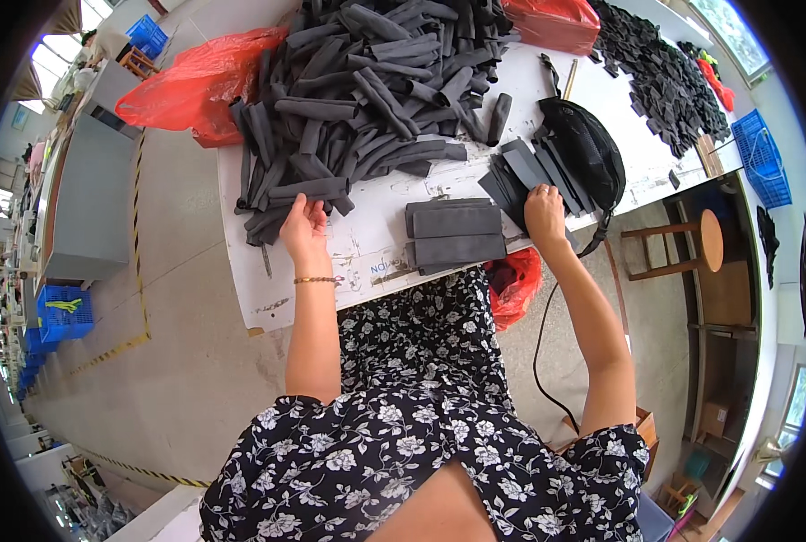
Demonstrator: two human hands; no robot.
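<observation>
A large heap of dark grey rolled fabric tubes (367, 81) covers the far left of the white table (349, 262). At the heap's near edge, my left hand (305, 226) has its fingers closed on the end of one fabric tube (309, 191). My right hand (545, 215) is closed over flat dark grey fabric pieces (522, 164), which lie fanned beside a black mesh bag (585, 135); its thumb is hidden. Between my hands, neat stacks of flat folded fabric pieces (457, 237) sit near the table's front edge.
Red plastic bags (209, 81) lie by the heap, and another red bag (516, 287) hangs below the front edge. Small dark pieces (674, 95) spread over the far right. A wooden stool (710, 240) stands right; a black cord (540, 361) hangs near my right arm.
</observation>
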